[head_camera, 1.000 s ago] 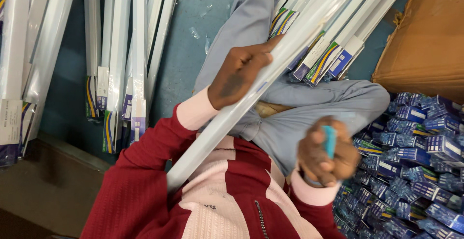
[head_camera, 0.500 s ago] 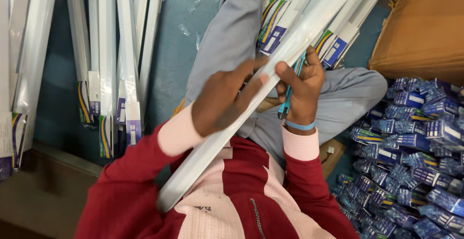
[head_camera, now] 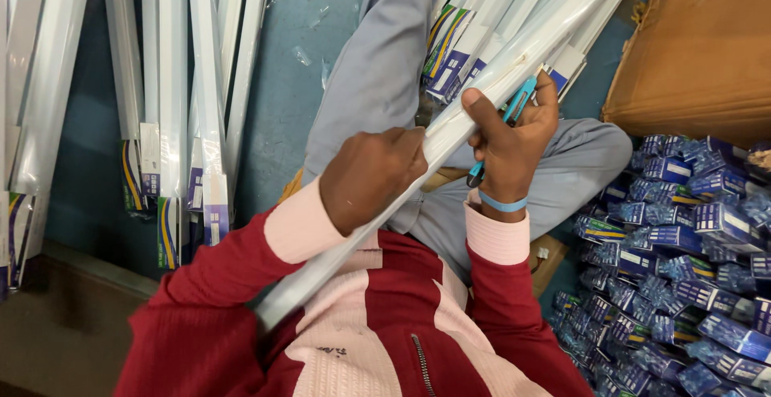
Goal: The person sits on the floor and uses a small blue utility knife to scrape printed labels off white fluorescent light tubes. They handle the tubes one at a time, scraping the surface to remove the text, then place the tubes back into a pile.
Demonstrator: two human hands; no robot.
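- Tube (head_camera: 482,100), long, white and wrapped in clear film, runs aslant across the lap, from below the left grip up past the right one.
- Heap of small blue boxes (head_camera: 683,284) lies well to the outer side of the right grip; stacked sleeved tubes (head_camera: 173,124) stand off beyond the left.
- Left hand (head_camera: 377,176) is closed around the tube at mid-length, fingers wrapped over it, as half a second ago.
- Right hand (head_camera: 510,144) now pinches the tube just above the left grip, thumb on top; a second ago it hung apart, lower down.
- Blue cutter (head_camera: 502,128) sits clamped in the same right fingers, lying against the tube.
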